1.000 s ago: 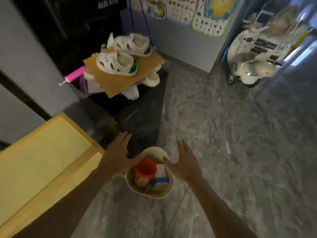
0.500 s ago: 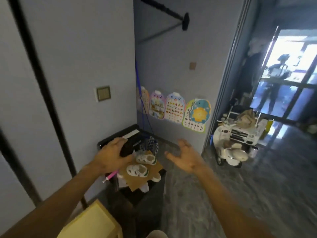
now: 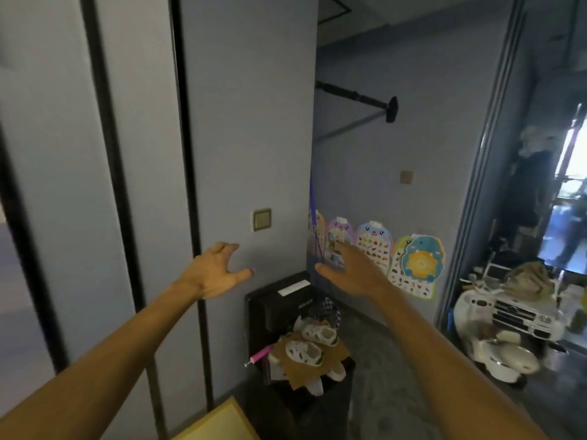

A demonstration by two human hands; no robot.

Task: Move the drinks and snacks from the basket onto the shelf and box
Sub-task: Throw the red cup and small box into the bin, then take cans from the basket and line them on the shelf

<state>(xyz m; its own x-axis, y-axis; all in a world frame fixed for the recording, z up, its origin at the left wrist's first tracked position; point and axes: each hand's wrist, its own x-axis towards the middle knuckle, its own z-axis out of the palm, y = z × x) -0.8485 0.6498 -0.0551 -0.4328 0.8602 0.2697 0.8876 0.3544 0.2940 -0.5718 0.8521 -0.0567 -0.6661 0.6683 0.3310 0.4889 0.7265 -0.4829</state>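
Note:
My left hand point(image 3: 214, 271) is raised in front of the grey wall, fingers spread, holding nothing. My right hand point(image 3: 351, 269) is raised beside it, palm turned inward, also empty. A corner of the yellow shelf point(image 3: 222, 422) shows at the bottom edge. A black box point(image 3: 317, 404) stands on the floor below my hands, with a sheet of cardboard point(image 3: 309, 366) and small white shoes point(image 3: 303, 352) on top. The basket with drinks and snacks is out of the picture.
A wall switch point(image 3: 262, 219) sits just above my left hand. Children's posters point(image 3: 374, 249) hang on the far wall. A white toy ride-on car point(image 3: 508, 331) stands at the right by a doorway. Grey stone floor point(image 3: 397, 392) lies between box and car.
The view has swung up from the floor to the wall. The basket between my hands one second ago has dropped out of view. Both hands stay empty and have risen.

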